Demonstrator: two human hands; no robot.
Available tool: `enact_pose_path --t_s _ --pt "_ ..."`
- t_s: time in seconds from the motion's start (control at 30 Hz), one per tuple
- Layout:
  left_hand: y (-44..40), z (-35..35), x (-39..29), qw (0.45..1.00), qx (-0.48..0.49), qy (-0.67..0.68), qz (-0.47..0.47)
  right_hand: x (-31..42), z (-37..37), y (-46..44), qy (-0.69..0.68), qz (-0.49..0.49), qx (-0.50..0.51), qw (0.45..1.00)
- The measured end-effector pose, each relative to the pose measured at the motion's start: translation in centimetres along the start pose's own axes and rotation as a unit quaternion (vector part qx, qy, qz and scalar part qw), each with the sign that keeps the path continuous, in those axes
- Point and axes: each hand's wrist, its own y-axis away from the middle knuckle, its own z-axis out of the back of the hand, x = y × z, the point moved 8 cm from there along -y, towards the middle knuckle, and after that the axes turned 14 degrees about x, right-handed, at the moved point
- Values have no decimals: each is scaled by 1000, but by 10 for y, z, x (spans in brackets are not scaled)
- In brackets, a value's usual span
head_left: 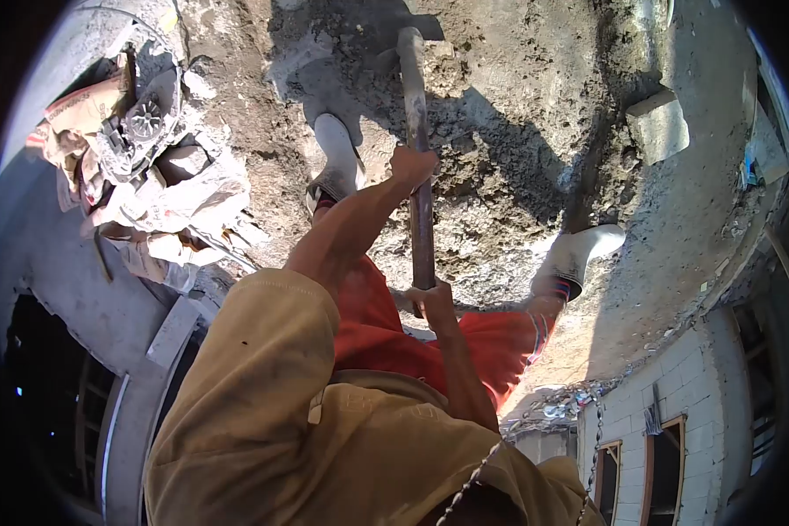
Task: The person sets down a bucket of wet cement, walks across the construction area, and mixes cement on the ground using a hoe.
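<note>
Both my hands are wrapped round the handle of a long-handled hoe (422, 230). My left hand (412, 167) grips it about halfway along, with the arm stretched forward. Close to my body, my right hand (434, 305) is closed round the near end. The handle points away from me, and its head (425, 28) lies at the top of the view, partly lost in shadow. Broken, damp-looking grey soil or mortar (473, 184) covers the ground beside the handle.
My white boots, left (333, 145) and right (592, 244), stand apart on either side of the handle. Torn paper sacks and rubbish (162, 202) are heaped at left. A pale block (662, 127) lies at right. A block wall (675, 394) with openings stands at lower right.
</note>
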Motion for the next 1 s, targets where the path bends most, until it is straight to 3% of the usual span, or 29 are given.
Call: enact_pose_path --t_s 0.03,0.07,0.1,0.13,0.17,0.27,0.3,0.33,0.37,0.43,0.47,0.5,0.6,0.67,0.8,0.9,0.93,0.97,1.0 --pt "-1 -27 41 999 24 41 8 -17 2 30 -4 -71 -8 997" --pt "24 -54 71 992 63 73 76 -30 5 64 -6 -139 -17 990" --pt "61 -73 85 990 114 50 68 -38 11 99 58 -177 -20 982" --pt "100 -85 102 991 54 80 94 -45 11 140 48 -268 -51 961" --pt "106 -119 162 981 56 147 116 -41 10 160 97 -266 -57 957" --pt "164 -144 214 942 120 277 147 -29 8 198 256 -260 -60 929" --pt "166 -133 222 941 101 287 146 -28 0 209 304 -262 -55 914" --pt "164 -106 195 941 82 300 135 -22 -4 207 356 -255 -53 897" --pt "155 -76 163 940 62 313 120 -16 -7 187 316 -247 -46 915" --pt "126 2 90 941 25 336 -34 -8 -13 120 230 -236 -27 944" --pt "106 46 63 944 -36 323 -58 4 -14 63 361 -41 -25 931" --pt "85 96 34 959 -96 250 -91 50 -35 26 321 -17 -8 947" --pt "85 233 -99 921 -118 248 -277 153 -98 -93 379 165 24 911" --pt "84 310 -162 919 -130 204 -311 224 -145 -146 320 246 18 915" --pt "27 406 -217 935 -166 38 -312 253 -217 -251 266 227 48 936" --pt "-64 407 -148 962 -168 -15 -216 213 -254 -246 84 72 115 987" --pt "-78 397 -123 963 -174 1 -203 175 -246 -263 99 24 125 987" --pt "-80 391 -104 964 -186 14 -190 171 -227 -266 175 37 90 980" --pt "-73 372 -64 978 -162 28 -130 144 -217 -247 231 23 61 971"
